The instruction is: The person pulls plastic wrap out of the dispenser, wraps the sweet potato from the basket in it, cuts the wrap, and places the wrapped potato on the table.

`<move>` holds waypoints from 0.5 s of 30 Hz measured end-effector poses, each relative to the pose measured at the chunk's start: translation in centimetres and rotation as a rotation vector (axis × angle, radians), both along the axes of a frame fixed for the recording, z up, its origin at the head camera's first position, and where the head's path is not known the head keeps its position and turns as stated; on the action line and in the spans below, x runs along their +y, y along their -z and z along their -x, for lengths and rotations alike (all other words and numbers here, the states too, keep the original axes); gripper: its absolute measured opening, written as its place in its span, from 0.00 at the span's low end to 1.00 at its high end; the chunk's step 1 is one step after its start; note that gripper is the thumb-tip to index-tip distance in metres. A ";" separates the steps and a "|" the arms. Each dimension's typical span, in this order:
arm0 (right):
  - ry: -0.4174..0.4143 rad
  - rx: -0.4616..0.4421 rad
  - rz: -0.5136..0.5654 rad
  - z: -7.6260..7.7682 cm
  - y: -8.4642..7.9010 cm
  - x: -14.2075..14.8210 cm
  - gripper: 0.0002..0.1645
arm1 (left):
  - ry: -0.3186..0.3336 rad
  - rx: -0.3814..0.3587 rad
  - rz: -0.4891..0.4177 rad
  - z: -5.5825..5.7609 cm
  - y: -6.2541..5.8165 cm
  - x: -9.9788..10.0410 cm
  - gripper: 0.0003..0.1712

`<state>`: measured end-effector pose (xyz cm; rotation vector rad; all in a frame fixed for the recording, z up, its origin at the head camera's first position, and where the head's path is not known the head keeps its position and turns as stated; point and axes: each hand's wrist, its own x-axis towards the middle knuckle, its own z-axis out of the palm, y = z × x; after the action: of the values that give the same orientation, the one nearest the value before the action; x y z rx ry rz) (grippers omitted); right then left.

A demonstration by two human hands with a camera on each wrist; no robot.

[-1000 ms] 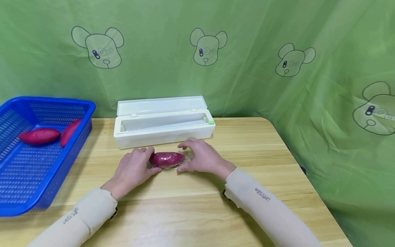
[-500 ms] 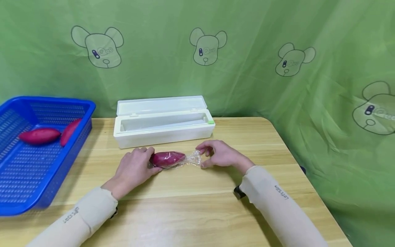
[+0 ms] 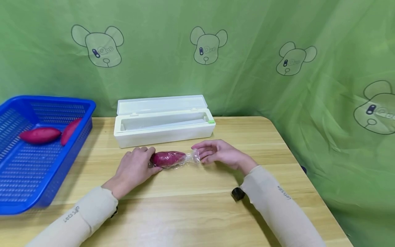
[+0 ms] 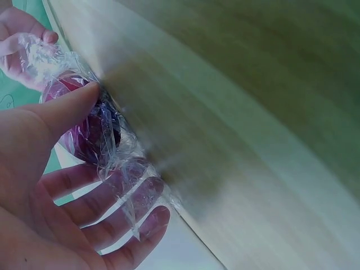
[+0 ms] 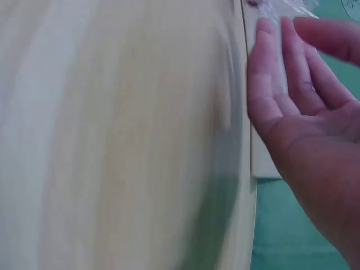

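Observation:
A purple-red sweet potato (image 3: 169,159) wrapped in clear cling film lies on the table, the film bunched into a tail (image 3: 192,156) at its right end. My left hand (image 3: 134,169) holds its left end, the thumb and forefinger against it. In the left wrist view the left thumb lies on the wrapped sweet potato (image 4: 73,135), with loose film (image 4: 132,185) over the other fingers. At the film's tail is my right hand (image 3: 220,154), its fingers fairly straight and at the film's edge. The right wrist view shows these right fingers (image 5: 264,84) extended, the film beyond them.
Behind the hands stands a long white box (image 3: 165,133), its clear lid (image 3: 162,104) raised. On the left a blue basket (image 3: 58,181) contains two sweet potatoes (image 3: 40,135). A green curtain (image 3: 243,79) hangs behind the wooden table (image 3: 172,212) and along its right side.
My right hand has moved right from the sweet potato's end, and the film's tail has come into view stretched out. Its fingers have since loosened and straightened. The left hand has stayed put.

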<state>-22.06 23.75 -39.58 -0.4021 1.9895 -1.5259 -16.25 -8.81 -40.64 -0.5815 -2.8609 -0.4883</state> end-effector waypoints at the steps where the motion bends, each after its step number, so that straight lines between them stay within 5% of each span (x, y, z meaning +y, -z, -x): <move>1: 0.016 -0.003 0.014 -0.1 0.1 -0.3 0.41 | 0.000 0.002 0.000 0.0 0.0 0.0 0.26; 15: 0.214 0.148 0.014 -0.5 1.0 -4.6 0.31 | -0.003 0.007 0.004 0.1 0.1 0.0 0.27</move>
<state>-21.59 19.17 -40.61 -0.3244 2.1964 -1.6839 -16.37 -8.83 -40.76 -0.5788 -2.8561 -0.4795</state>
